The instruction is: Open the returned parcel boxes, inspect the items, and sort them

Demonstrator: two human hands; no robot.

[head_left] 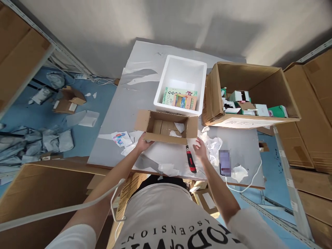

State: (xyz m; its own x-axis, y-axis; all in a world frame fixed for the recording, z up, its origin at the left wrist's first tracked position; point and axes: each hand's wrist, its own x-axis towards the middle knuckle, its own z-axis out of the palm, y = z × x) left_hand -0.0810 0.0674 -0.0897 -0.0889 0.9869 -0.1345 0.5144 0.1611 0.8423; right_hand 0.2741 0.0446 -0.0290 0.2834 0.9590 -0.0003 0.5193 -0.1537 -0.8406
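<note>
Sitting on the grey-topped desk (141,95), between the two hands and toward the near side: a small, rectangular, open-topped brown cardboard box (166,138). Loose white paper scraps (178,127) inside, nothing else visible in it. Should be light; walls semi-stiff, flaps bendy at the creases. Not slippery, not fragile, but corners would crush if squeezed. Best hold: low on both end walls. Flaps alone would fold.

Left hand (145,143) is at the front-left corner and appears to hold it; most of those fingers are hidden under the flaps. Right hand (201,148) is loosely curled, fingers apart with nothing between them, just beside the right end flap; can't tell if it touches.

Just in front of the front-right corner: red-and-black utility knife (191,160), head end toward the box. Can't tell if the blade is out. Keep wrists off that line.

Behind: white foam box (183,69) with green and orange printed packs (185,101); can't tell if the two boxes touch. Right of that, a big brown carton (252,77), so tight there. Crumpled white paper (214,148) crowds the right hand's side, phone (225,162) beyond it. More room to the left, past the printed white packet (121,139). Near desk edge runs close to the torso.
</note>
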